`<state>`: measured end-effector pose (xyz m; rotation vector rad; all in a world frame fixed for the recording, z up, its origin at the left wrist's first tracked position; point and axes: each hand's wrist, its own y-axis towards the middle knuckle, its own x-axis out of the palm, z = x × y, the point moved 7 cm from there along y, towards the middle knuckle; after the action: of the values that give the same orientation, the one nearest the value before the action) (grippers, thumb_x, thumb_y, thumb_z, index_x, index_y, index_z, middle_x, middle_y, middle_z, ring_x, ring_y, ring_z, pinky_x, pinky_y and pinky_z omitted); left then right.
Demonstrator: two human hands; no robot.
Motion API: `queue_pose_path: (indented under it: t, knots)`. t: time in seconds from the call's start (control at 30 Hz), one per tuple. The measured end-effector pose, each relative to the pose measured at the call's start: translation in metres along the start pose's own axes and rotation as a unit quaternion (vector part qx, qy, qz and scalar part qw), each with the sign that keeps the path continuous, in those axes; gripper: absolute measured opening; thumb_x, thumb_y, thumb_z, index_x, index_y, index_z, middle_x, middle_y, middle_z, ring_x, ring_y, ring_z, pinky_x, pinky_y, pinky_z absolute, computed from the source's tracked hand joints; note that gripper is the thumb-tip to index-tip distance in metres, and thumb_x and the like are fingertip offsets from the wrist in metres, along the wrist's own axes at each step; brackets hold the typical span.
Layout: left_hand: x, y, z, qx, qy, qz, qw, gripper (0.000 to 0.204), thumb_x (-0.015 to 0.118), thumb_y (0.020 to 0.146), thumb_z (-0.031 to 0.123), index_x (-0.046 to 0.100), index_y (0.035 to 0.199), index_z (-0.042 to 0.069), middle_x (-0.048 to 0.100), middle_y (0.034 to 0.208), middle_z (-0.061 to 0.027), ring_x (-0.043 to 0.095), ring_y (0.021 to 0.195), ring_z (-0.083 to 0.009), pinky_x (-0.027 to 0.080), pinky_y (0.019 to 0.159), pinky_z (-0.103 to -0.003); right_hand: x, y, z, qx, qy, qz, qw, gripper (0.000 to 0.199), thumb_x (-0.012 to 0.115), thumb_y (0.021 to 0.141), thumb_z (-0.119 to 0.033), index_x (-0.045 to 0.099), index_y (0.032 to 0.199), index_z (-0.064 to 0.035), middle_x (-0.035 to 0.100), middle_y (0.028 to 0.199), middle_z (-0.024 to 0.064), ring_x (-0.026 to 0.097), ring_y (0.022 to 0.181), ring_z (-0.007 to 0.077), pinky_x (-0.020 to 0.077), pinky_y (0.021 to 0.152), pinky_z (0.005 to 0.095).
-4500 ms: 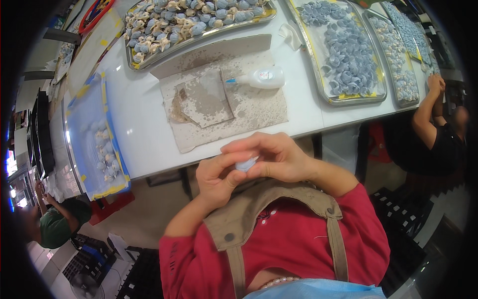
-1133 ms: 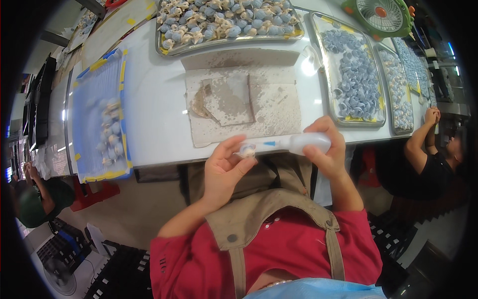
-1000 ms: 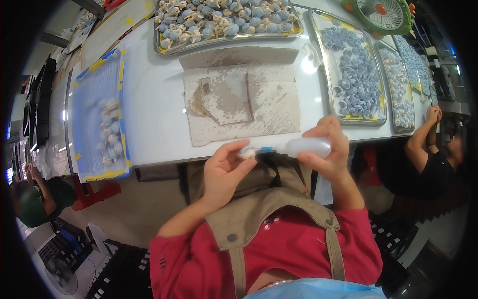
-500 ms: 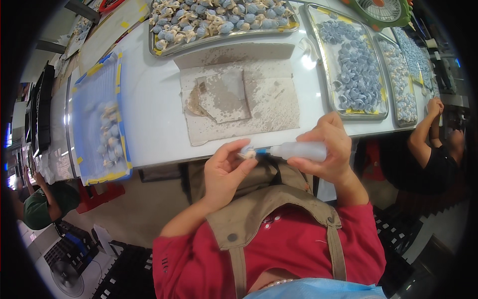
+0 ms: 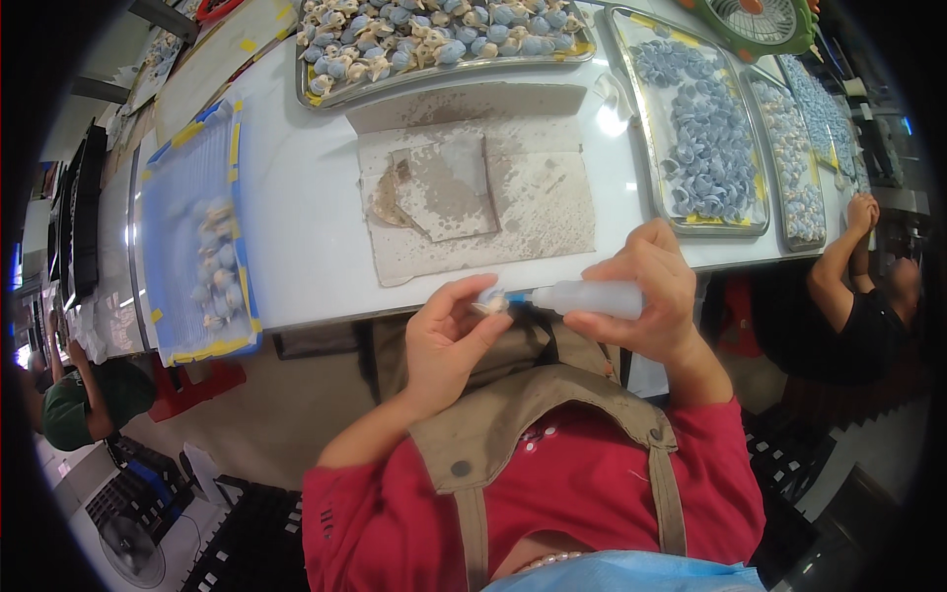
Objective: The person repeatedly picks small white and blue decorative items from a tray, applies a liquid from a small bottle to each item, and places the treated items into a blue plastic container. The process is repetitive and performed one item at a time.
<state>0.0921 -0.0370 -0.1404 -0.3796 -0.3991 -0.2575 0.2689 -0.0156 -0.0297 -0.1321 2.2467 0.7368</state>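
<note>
Bottle nozzle held against a small piece below the table edge

Fingers of the right hand (image 5: 646, 301) are closed around a translucent squeeze bottle (image 5: 592, 298), which is held just below the near edge of the white table (image 5: 306, 227). The bottle's long axis lies nearly level, and its blue nozzle is pointed toward the person's left, at a small pale piece (image 5: 490, 305) pinched between thumb and fingertips of the left hand (image 5: 449, 340). Nozzle and piece appear to be touching.

On the table just beyond the hands a stained grey cloth (image 5: 483, 192) is spread, with a smaller folded square laid on top. A metal tray (image 5: 434, 39) of blue and cream pieces is set along the far edge, and trays of blue pieces (image 5: 705, 138) are seen to the right. To the left a blue-lined tray (image 5: 197, 237) with a few pieces is placed. A green fan (image 5: 764, 22) is seen at the upper right. Another person's arm (image 5: 838, 261) is rested on the table's right end, and a seated person in green (image 5: 74, 409) is seen low on the left
</note>
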Motion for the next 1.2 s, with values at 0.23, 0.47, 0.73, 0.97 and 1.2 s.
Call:
queue_pose_path:
  t: [0.23, 0.47, 0.73, 0.97, 1.2]
  knots:
    - [-0.002, 0.001, -0.001, -0.013, -0.015, 0.005, 1.0, 0.039, 0.059, 0.082, -0.006, 0.046, 0.119, -0.004, 0.058, 0.107, -0.0137, 0.058, 0.094, -0.0161, 0.048, 0.084, -0.027, -0.005, -0.002, 0.004, 0.018, -0.001, 0.011, 1.0, 0.035, 0.084, 0.051, -0.024, 0.062, 0.073, -0.0075, 0.056, 0.065, 0.0006, 0.044, 0.062, 0.0205, 0.0375, 0.055, 0.0298]
    - [-0.001, 0.002, -0.001, -0.006, -0.052, 0.003, 0.999, 0.039, 0.058, 0.083, -0.007, 0.046, 0.119, -0.004, 0.059, 0.105, -0.0123, 0.059, 0.093, -0.0149, 0.048, 0.079, -0.022, -0.006, -0.002, 0.006, 0.023, -0.007, 0.014, 1.0, 0.034, 0.084, 0.052, -0.022, 0.062, 0.073, -0.0068, 0.056, 0.065, 0.0006, 0.044, 0.062, 0.0199, 0.038, 0.055, 0.0294]
    - [-0.002, 0.002, -0.002, -0.002, -0.052, -0.003, 0.999, 0.038, 0.058, 0.083, -0.005, 0.045, 0.12, -0.004, 0.059, 0.105, -0.0125, 0.06, 0.092, -0.0154, 0.048, 0.081, -0.024, -0.003, -0.002, 0.007, 0.029, -0.001, 0.006, 1.0, 0.033, 0.083, 0.053, -0.021, 0.062, 0.073, -0.0056, 0.058, 0.066, 0.0022, 0.044, 0.062, 0.0208, 0.0382, 0.056, 0.0298]
    - [-0.008, 0.003, -0.001, -0.001, -0.046, 0.023, 0.999, 0.038, 0.058, 0.083, -0.001, 0.046, 0.119, -0.004, 0.06, 0.103, -0.0142, 0.061, 0.087, -0.0178, 0.05, 0.078, -0.027, -0.002, -0.005, 0.015, 0.065, 0.028, 0.002, 0.997, 0.032, 0.081, 0.056, -0.019, 0.062, 0.076, -0.0037, 0.058, 0.071, 0.0052, 0.045, 0.065, 0.0212, 0.0392, 0.059, 0.0304]
    - [-0.01, 0.006, -0.002, 0.005, -0.044, 0.033, 0.998, 0.039, 0.057, 0.083, -0.002, 0.045, 0.12, -0.003, 0.059, 0.108, -0.0167, 0.061, 0.087, -0.019, 0.049, 0.074, -0.025, 0.043, -0.003, 0.088, 0.255, 0.129, 0.105, 0.953, 0.026, 0.072, 0.07, -0.023, 0.063, 0.083, -0.0022, 0.058, 0.085, 0.014, 0.055, 0.079, 0.0268, 0.0436, 0.07, 0.0344]
